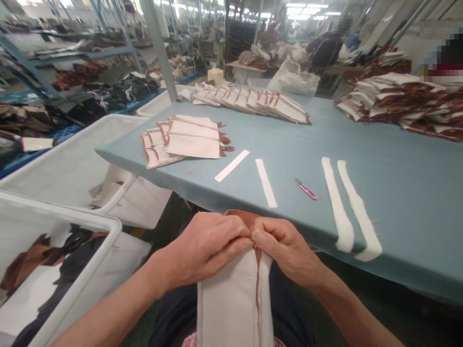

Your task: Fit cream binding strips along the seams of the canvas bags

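A cream fabric piece with brown seam edging [231, 303] hangs over my lap, its brown upper end near the table's front edge. My left hand [213, 246] is closed on its top edge. Against those fingertips, my right hand [285, 246] pinches the same piece where the brown seam begins. The fingers hide the exact spot between them. On the table beyond lie two short white strips, one slanted [232, 166] and one straighter [266, 183]. Pink-handled thread snips [306, 188] rest to their right.
Two long white fuzzy strips [338, 207] lie at the table's right front. Stacks of cream and brown pieces [193, 137] sit at the left, with a row [249, 101] behind and a tall pile [383, 101] at right. White bins [108, 226] stand left of the blue-green table [289, 144].
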Tool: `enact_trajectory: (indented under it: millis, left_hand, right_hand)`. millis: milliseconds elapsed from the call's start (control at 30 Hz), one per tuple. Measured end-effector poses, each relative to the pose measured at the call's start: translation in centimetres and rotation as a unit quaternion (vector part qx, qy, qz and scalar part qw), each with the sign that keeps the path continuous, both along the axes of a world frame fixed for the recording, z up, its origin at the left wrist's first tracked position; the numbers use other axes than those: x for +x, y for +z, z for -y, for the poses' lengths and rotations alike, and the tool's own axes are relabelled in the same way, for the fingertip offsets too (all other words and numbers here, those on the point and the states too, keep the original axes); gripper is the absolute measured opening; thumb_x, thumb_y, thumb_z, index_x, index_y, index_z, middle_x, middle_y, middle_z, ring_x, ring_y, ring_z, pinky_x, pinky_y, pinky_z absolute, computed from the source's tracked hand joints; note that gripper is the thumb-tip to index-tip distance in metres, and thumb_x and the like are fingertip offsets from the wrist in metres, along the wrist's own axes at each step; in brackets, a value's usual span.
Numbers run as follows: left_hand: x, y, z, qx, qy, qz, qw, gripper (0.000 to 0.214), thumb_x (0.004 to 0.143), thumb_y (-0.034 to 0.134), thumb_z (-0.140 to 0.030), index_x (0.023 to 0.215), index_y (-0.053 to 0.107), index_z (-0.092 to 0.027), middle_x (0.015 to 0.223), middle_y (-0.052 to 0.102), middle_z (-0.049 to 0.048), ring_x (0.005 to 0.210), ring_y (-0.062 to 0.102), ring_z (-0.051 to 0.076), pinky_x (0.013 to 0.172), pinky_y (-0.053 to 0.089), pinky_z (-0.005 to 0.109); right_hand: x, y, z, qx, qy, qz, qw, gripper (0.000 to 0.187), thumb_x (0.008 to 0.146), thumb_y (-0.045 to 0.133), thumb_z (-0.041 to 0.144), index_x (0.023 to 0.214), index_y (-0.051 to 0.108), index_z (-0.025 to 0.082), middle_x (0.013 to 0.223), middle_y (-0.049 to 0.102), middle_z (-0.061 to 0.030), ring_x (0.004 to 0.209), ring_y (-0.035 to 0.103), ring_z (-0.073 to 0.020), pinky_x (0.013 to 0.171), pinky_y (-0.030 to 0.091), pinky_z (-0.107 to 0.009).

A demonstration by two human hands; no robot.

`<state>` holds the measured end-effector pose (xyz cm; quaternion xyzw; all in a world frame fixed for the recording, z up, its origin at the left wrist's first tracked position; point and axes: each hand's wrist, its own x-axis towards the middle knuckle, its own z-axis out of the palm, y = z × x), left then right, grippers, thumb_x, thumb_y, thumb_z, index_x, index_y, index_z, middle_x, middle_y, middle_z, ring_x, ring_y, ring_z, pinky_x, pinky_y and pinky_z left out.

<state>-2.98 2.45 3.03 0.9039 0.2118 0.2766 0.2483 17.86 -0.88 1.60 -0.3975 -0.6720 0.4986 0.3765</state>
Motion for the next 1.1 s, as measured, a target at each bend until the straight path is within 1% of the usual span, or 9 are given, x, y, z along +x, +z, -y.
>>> enact_trajectory:
  millis: [67, 133, 200, 233, 367, 500, 633, 800, 1100]
  left_hand:
    - [-0.2, 0.3, -0.5, -0.114, -0.010, 0.042, 0.992, 0.033, 0.109, 0.040, -0.033, 0.090, 0.062, -0.017, 0.084, 0.069, 0.0032, 0.075, 0.062, 0.014, 0.071, 0.048, 0.025]
    - [-0.5, 0.2, -1.1, -0.230, -0.012, 0.104, 0.968, 0.042, 0.110, 0.032, -0.043, 0.102, 0.064, -0.016, 0.099, 0.072, 0.0088, 0.086, 0.066, 0.017, 0.079, 0.053, 0.029]
    - [-0.9, -0.1, -1.6, -0.303, -0.011, 0.134, 0.944, 0.054, 0.109, 0.026, -0.053, 0.112, 0.065, -0.015, 0.109, 0.072, 0.0135, 0.095, 0.067, 0.022, 0.085, 0.055, 0.034]
    - [-1.0, -0.3, -1.8, -0.323, -0.009, 0.132, 0.937, 0.059, 0.108, 0.024, -0.056, 0.109, 0.066, -0.014, 0.106, 0.072, 0.0135, 0.093, 0.067, 0.022, 0.085, 0.055, 0.035]
    - [-1.4, -0.4, -1.9, -0.335, -0.014, 0.074, 0.939, 0.064, 0.109, 0.023, -0.052, 0.082, 0.067, -0.014, 0.079, 0.068, 0.0056, 0.075, 0.062, 0.017, 0.078, 0.050, 0.029]
    - [-1.6, 0.7, -1.5, -0.316, -0.082, 0.012, 0.945, 0.043, 0.105, 0.032, -0.031, 0.089, 0.068, -0.015, 0.087, 0.069, 0.0046, 0.083, 0.061, 0.018, 0.081, 0.048, 0.028]
    - [-1.7, 1.2, -1.5, -0.306, -0.083, -0.047, 0.947, 0.017, 0.092, 0.048, -0.021, 0.087, 0.063, -0.016, 0.082, 0.060, -0.0005, 0.077, 0.054, 0.015, 0.073, 0.043, 0.024]
    - [-2.1, 0.5, -1.4, -0.332, -0.090, -0.018, 0.939, 0.013, 0.090, 0.056, -0.025, 0.087, 0.063, -0.015, 0.082, 0.060, -0.0011, 0.077, 0.055, 0.013, 0.073, 0.043, 0.023]
    - [-1.7, -0.7, -1.5, -0.391, -0.086, 0.019, 0.916, 0.017, 0.092, 0.059, -0.027, 0.084, 0.064, -0.013, 0.080, 0.061, -0.0001, 0.076, 0.053, 0.013, 0.073, 0.042, 0.023]
  right_hand:
    - [-0.3, 0.2, 0.1, 0.015, -0.006, -0.013, 1.000, 0.046, 0.099, 0.053, 0.049, 0.063, 0.044, 0.021, 0.059, 0.040, 0.0053, 0.053, 0.035, -0.0100, 0.049, 0.029, -0.023]
    - [-0.2, 0.7, 0.5, 0.054, -0.022, 0.006, 0.998, 0.044, 0.097, 0.055, 0.044, 0.062, 0.042, 0.021, 0.056, 0.040, 0.0050, 0.052, 0.036, -0.0105, 0.049, 0.030, -0.024]
    - [0.4, 1.5, 0.9, 0.098, -0.031, 0.032, 0.994, 0.040, 0.096, 0.054, 0.037, 0.061, 0.042, 0.022, 0.055, 0.042, 0.0044, 0.050, 0.037, -0.0108, 0.048, 0.030, -0.025]
    - [0.8, 1.7, 1.1, 0.119, -0.033, 0.046, 0.991, 0.038, 0.096, 0.053, 0.034, 0.062, 0.043, 0.022, 0.055, 0.043, 0.0041, 0.050, 0.038, -0.0109, 0.048, 0.031, -0.025]
    - [2.7, 1.0, 1.4, 0.165, -0.072, 0.139, 0.974, 0.033, 0.097, 0.049, 0.025, 0.064, 0.046, 0.022, 0.057, 0.049, 0.0033, 0.052, 0.043, -0.0118, 0.051, 0.035, -0.025]
    - [3.4, -2.1, 1.2, 0.128, -0.077, 0.218, 0.964, 0.031, 0.102, 0.046, 0.027, 0.072, 0.054, 0.021, 0.065, 0.056, 0.0014, 0.058, 0.051, -0.0138, 0.057, 0.041, -0.026]
    - [2.6, -4.3, 0.6, 0.105, -0.080, 0.223, 0.966, 0.034, 0.106, 0.042, 0.032, 0.080, 0.059, 0.020, 0.070, 0.062, -0.0010, 0.064, 0.056, -0.0159, 0.062, 0.044, -0.027]
    - [1.8, -4.8, 0.1, 0.105, -0.072, 0.216, 0.968, 0.033, 0.107, 0.041, 0.031, 0.084, 0.062, 0.019, 0.076, 0.066, -0.0026, 0.067, 0.058, -0.0163, 0.066, 0.044, -0.028]
    - [2.2, -5.7, 0.0, 0.083, -0.083, 0.200, 0.973, 0.031, 0.106, 0.043, 0.032, 0.084, 0.061, 0.020, 0.077, 0.069, -0.0023, 0.066, 0.059, -0.0161, 0.064, 0.042, -0.028]
